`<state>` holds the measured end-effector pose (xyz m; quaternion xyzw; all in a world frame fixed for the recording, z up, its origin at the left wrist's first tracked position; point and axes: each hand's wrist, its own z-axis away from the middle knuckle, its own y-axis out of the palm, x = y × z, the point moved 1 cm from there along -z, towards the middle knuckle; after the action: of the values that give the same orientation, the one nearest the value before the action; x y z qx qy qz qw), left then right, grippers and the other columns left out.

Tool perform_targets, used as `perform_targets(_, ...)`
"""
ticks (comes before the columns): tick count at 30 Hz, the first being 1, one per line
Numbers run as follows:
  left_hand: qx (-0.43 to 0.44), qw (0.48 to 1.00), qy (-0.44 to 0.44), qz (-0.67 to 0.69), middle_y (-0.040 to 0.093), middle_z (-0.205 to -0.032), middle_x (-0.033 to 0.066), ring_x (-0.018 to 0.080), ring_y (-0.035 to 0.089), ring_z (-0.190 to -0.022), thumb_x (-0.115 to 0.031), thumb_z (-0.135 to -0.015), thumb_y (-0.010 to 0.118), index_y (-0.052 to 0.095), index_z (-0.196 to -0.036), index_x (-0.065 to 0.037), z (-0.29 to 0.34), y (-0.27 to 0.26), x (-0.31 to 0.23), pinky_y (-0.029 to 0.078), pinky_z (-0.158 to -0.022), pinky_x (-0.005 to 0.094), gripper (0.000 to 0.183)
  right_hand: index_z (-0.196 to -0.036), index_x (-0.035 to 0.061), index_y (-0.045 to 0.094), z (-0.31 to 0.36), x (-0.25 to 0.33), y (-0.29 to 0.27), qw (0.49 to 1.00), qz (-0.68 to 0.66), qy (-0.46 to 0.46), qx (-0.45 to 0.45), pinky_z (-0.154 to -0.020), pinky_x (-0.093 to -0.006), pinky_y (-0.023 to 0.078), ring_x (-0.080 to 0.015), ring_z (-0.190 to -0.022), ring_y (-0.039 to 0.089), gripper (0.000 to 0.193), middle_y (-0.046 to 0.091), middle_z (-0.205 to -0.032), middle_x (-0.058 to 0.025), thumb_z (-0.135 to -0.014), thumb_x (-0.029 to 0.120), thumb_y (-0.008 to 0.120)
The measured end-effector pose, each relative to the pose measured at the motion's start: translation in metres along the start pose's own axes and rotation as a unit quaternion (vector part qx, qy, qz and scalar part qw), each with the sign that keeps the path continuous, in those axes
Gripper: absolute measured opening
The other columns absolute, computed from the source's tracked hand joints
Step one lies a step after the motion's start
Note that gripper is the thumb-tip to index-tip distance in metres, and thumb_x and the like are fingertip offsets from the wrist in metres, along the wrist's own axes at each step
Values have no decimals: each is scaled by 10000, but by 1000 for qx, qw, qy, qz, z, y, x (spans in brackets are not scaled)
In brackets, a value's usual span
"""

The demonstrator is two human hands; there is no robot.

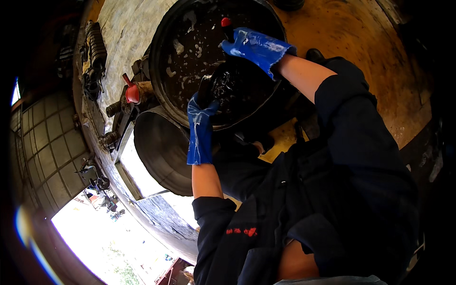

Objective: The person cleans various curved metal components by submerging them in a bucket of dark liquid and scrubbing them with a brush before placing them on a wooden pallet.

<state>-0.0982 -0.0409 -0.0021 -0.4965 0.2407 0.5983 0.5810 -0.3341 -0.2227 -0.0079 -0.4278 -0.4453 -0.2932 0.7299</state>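
Note:
A large round black basin holds dark liquid with patches of foam. Over it are both my hands, in blue rubber gloves. My left hand is closed at the near left side, gripping a dark, wet metal part whose full shape is lost in the dark liquid. My right hand, higher and to the right, is wrapped round a dark handle with a red end. The working end of that tool is hidden below the glove, so its kind does not show.
Beside the basin on the left sits a red plastic scoop. A wide round metal pan stands below the basin's near left edge. Dark coil springs lie farther left. Stained yellow-brown flooring spreads on the right.

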Motion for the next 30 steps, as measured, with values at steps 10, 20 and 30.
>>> perform_targets(10, -18, 998, -7, 59, 749, -978, 57, 163, 704, -844, 82, -786, 797, 712, -1147, -32, -6, -4, 12, 576, -703, 283, 388, -806, 104, 666, 42, 88, 36, 961, 42, -247, 117, -692, -355, 540, -153, -640, 625, 300, 608, -662, -27, -979, 344, 613)
perform_targets(20, -27, 998, -48, 23, 739, -1068, 109, 209, 720, -859, 90, -808, 782, 651, -1265, -9, -1, 4, -3, 617, -649, 318, 486, -875, 82, 682, 19, -23, 21, 951, -308, 26, -30, -706, -323, 471, -155, -699, 567, 315, 592, -704, -43, -964, 377, 617)
perform_targets(30, -102, 987, -101, 74, 716, -1128, 176, 290, 718, -921, 56, -789, 813, 644, -1260, 14, -8, -11, -8, 623, -790, 371, 502, -818, 75, 643, 46, -12, 6, 981, -184, -7, 63, -683, -313, 445, -113, -674, 524, 297, 548, -706, 2, -950, 340, 622)
